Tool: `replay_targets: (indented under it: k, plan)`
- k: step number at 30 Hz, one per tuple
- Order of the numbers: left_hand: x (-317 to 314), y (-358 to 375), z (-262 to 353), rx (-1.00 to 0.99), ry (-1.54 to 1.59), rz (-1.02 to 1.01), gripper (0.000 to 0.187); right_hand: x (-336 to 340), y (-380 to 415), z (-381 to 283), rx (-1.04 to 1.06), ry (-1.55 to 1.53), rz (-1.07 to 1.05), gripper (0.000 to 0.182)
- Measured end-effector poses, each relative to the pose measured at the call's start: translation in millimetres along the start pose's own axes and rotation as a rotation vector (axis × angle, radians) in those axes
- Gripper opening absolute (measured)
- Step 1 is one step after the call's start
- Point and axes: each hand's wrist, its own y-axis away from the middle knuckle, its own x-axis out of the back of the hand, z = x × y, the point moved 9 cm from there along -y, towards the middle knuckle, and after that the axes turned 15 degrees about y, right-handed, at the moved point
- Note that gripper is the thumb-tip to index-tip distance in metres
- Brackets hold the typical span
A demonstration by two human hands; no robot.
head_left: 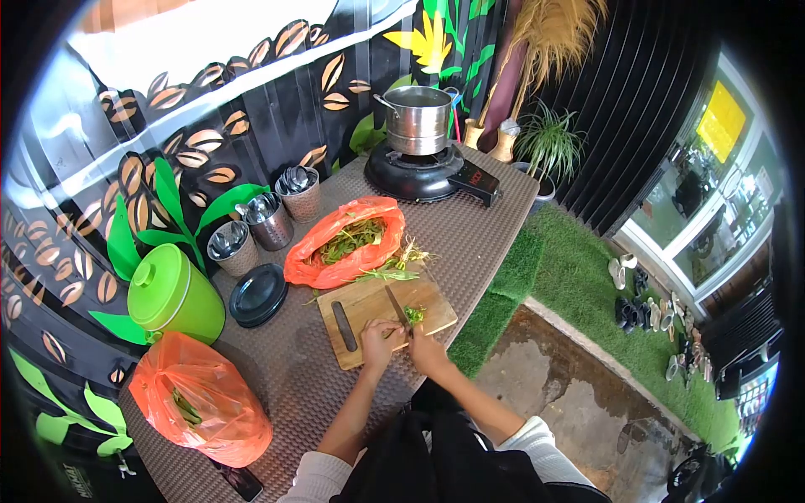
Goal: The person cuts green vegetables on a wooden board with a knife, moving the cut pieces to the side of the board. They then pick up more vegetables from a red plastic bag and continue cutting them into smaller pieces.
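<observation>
A wooden cutting board [362, 303] lies on the brown woven-pattern table. My right hand [428, 352] is closed on a knife [396, 300], whose blade points away from me over the board. Beside it, my left hand [381, 342] is closed with its fingertips near the blade, holding thin green stems. A small heap of chopped greens [414, 314] rests by the blade. Just beyond the board, an open orange plastic bag [308, 272] holds leafy greens [352, 241]. Loose leaves and roots [409, 253] lie between bag and board.
A steel pot [417, 126] stands on a black stove [408, 174] at the table's far end. Metal cutlery cups [268, 222], dark stacked plates [258, 295], a green lidded container [178, 293], another orange bag [205, 402] and a phone [239, 483] are at the left.
</observation>
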Motion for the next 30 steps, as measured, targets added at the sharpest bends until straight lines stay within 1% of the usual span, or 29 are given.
replay_targets:
  k: [1, 3, 4, 6, 9, 11, 13, 17, 19, 21, 23, 25, 29, 30]
  plan:
    - [-0.1, -0.3, 0.4, 0.012, -0.029, -0.005, 0.011, -3.9, 1.5, -2.6, 0.002, 0.003, 0.001, 0.024]
    - [-0.4, 0.4, 1.1, 0.027, -0.055, -0.01, 0.01, -17.8, 2.4, -1.3, -0.046, 0.03, -0.04, 0.03]
    - [-0.2, 0.3, 4.8, -0.008, -0.071, -0.013, 0.01, -22.2, -3.2, 1.0, -0.046, 0.031, -0.042, 0.03]
    - [-0.7, 3.1, 8.0, -0.043, -0.088, -0.024, 0.01, -19.2, -17.3, 0.0, -0.023, -0.03, -0.016, 0.028]
    - [-1.4, 5.9, 9.7, -0.098, -0.126, -0.022, 0.012, -9.0, -15.1, -0.1, 0.037, -0.02, -0.022, 0.027]
    - [0.7, 6.8, 4.4, -0.083, -0.104, -0.007, 0.014, -7.9, -8.2, -6.1, 0.064, -0.023, -0.021, 0.027]
    - [1.8, 4.2, 0.6, -0.061, -0.109, -0.011, 0.014, -9.4, 5.0, -6.0, -0.028, 0.037, -0.026, 0.026]
    - [4.4, 3.7, -5.9, -0.008, -0.066, -0.013, 0.012, -18.3, -9.5, -1.4, -0.033, -0.014, -0.058, 0.027]
    - [3.5, 3.4, -7.4, 0.0, -0.075, -0.013, 0.012, -11.0, -18.2, -4.3, 0.081, -0.002, -0.052, 0.027]
    - [5.0, 4.1, -10.8, 0.01, -0.086, -0.007, 0.011, -8.1, -12.5, -4.2, 0.084, -0.005, -0.057, 0.026]
    - [4.3, 5.7, -11.0, -0.035, -0.083, -0.005, 0.011, -4.6, -3.2, -9.7, 0.086, -0.003, -0.061, 0.026]
    - [2.9, 5.7, 2.1, -0.069, -0.108, -0.01, 0.011, -9.6, 5.9, -8.1, -0.051, 0.018, -0.087, 0.025]
    - [1.2, 8.8, 17.5, -0.121, -0.136, -0.028, 0.01, -13.2, -8.9, -8.2, -0.02, 0.028, -0.077, 0.026]
    - [0.9, 9.5, 17.4, -0.122, -0.136, -0.032, 0.01, -11.4, -14.2, -8.2, 0.03, 0.026, -0.054, 0.025]
